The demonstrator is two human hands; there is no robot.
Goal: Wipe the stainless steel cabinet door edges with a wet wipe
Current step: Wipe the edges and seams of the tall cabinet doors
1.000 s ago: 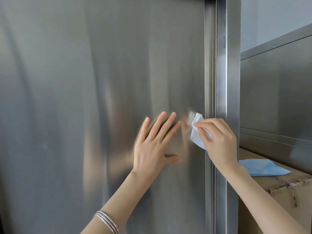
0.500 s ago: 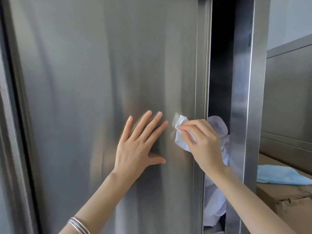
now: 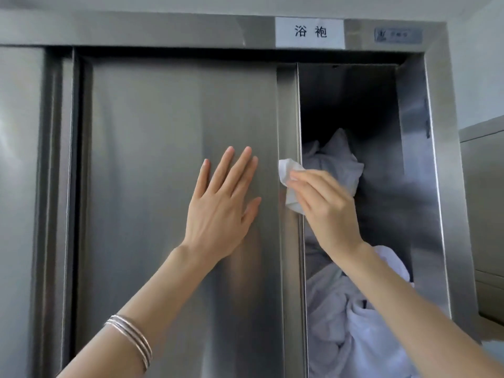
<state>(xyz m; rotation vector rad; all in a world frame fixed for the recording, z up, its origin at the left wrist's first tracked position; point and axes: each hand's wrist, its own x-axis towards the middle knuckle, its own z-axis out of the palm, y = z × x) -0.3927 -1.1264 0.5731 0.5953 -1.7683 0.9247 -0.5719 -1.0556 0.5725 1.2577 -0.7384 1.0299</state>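
L hand (image 3: 221,208) flat on door (image 3: 163,159), fingers straight, holding nothing; R hand (image 3: 327,211) fingers curled on wipe (image 3: 290,175), pressed to door edge (image 3: 288,110) at fingertips, mid-height: wiping prob. underway, stretches above & below fingers likely left.

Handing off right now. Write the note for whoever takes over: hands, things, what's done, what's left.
Left hand: rests flat on the door, fingers straight.
Right hand: pinches the wet wipe against the door's right edge, about mid-height.
The door stands partly open; white cloth shows inside.
Done: cannot tell how much is wiped.
Left: run the wipe along the rest of that edge, then the other edges.
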